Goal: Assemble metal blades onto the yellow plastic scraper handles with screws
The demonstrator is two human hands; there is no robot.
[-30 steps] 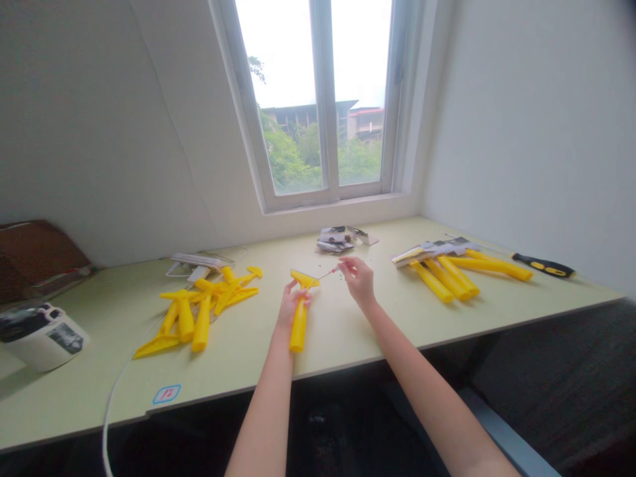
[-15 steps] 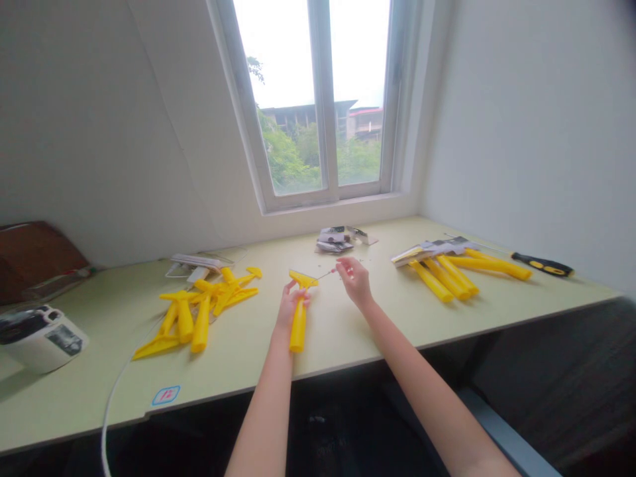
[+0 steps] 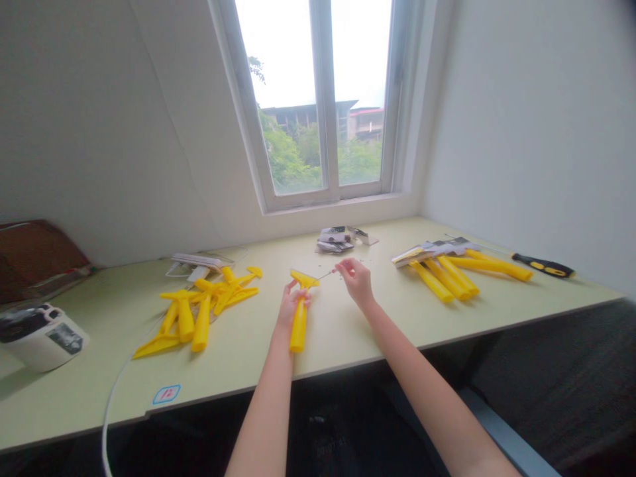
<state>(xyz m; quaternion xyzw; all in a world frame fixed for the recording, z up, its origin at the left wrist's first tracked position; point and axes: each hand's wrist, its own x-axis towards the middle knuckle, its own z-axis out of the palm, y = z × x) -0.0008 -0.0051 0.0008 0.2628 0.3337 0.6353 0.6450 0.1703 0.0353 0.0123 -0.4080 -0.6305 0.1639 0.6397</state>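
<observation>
Gripping the yellow scraper (image 3: 299, 326) round its neck with my left hand (image 3: 289, 309), I look down from my head. My right hand (image 3: 356, 281) pinches a thin tool (image 3: 326, 274), and its tip seems to touch the scraper's head. If I push crooked or too hard, the tip could slip and poke me. The scraper sits inside my left hand, just beside my right one.

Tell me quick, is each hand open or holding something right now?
Left hand: closed around a yellow tool, near its head.
Right hand: closed, fingers pinching a thin tool pointed at that head.
</observation>
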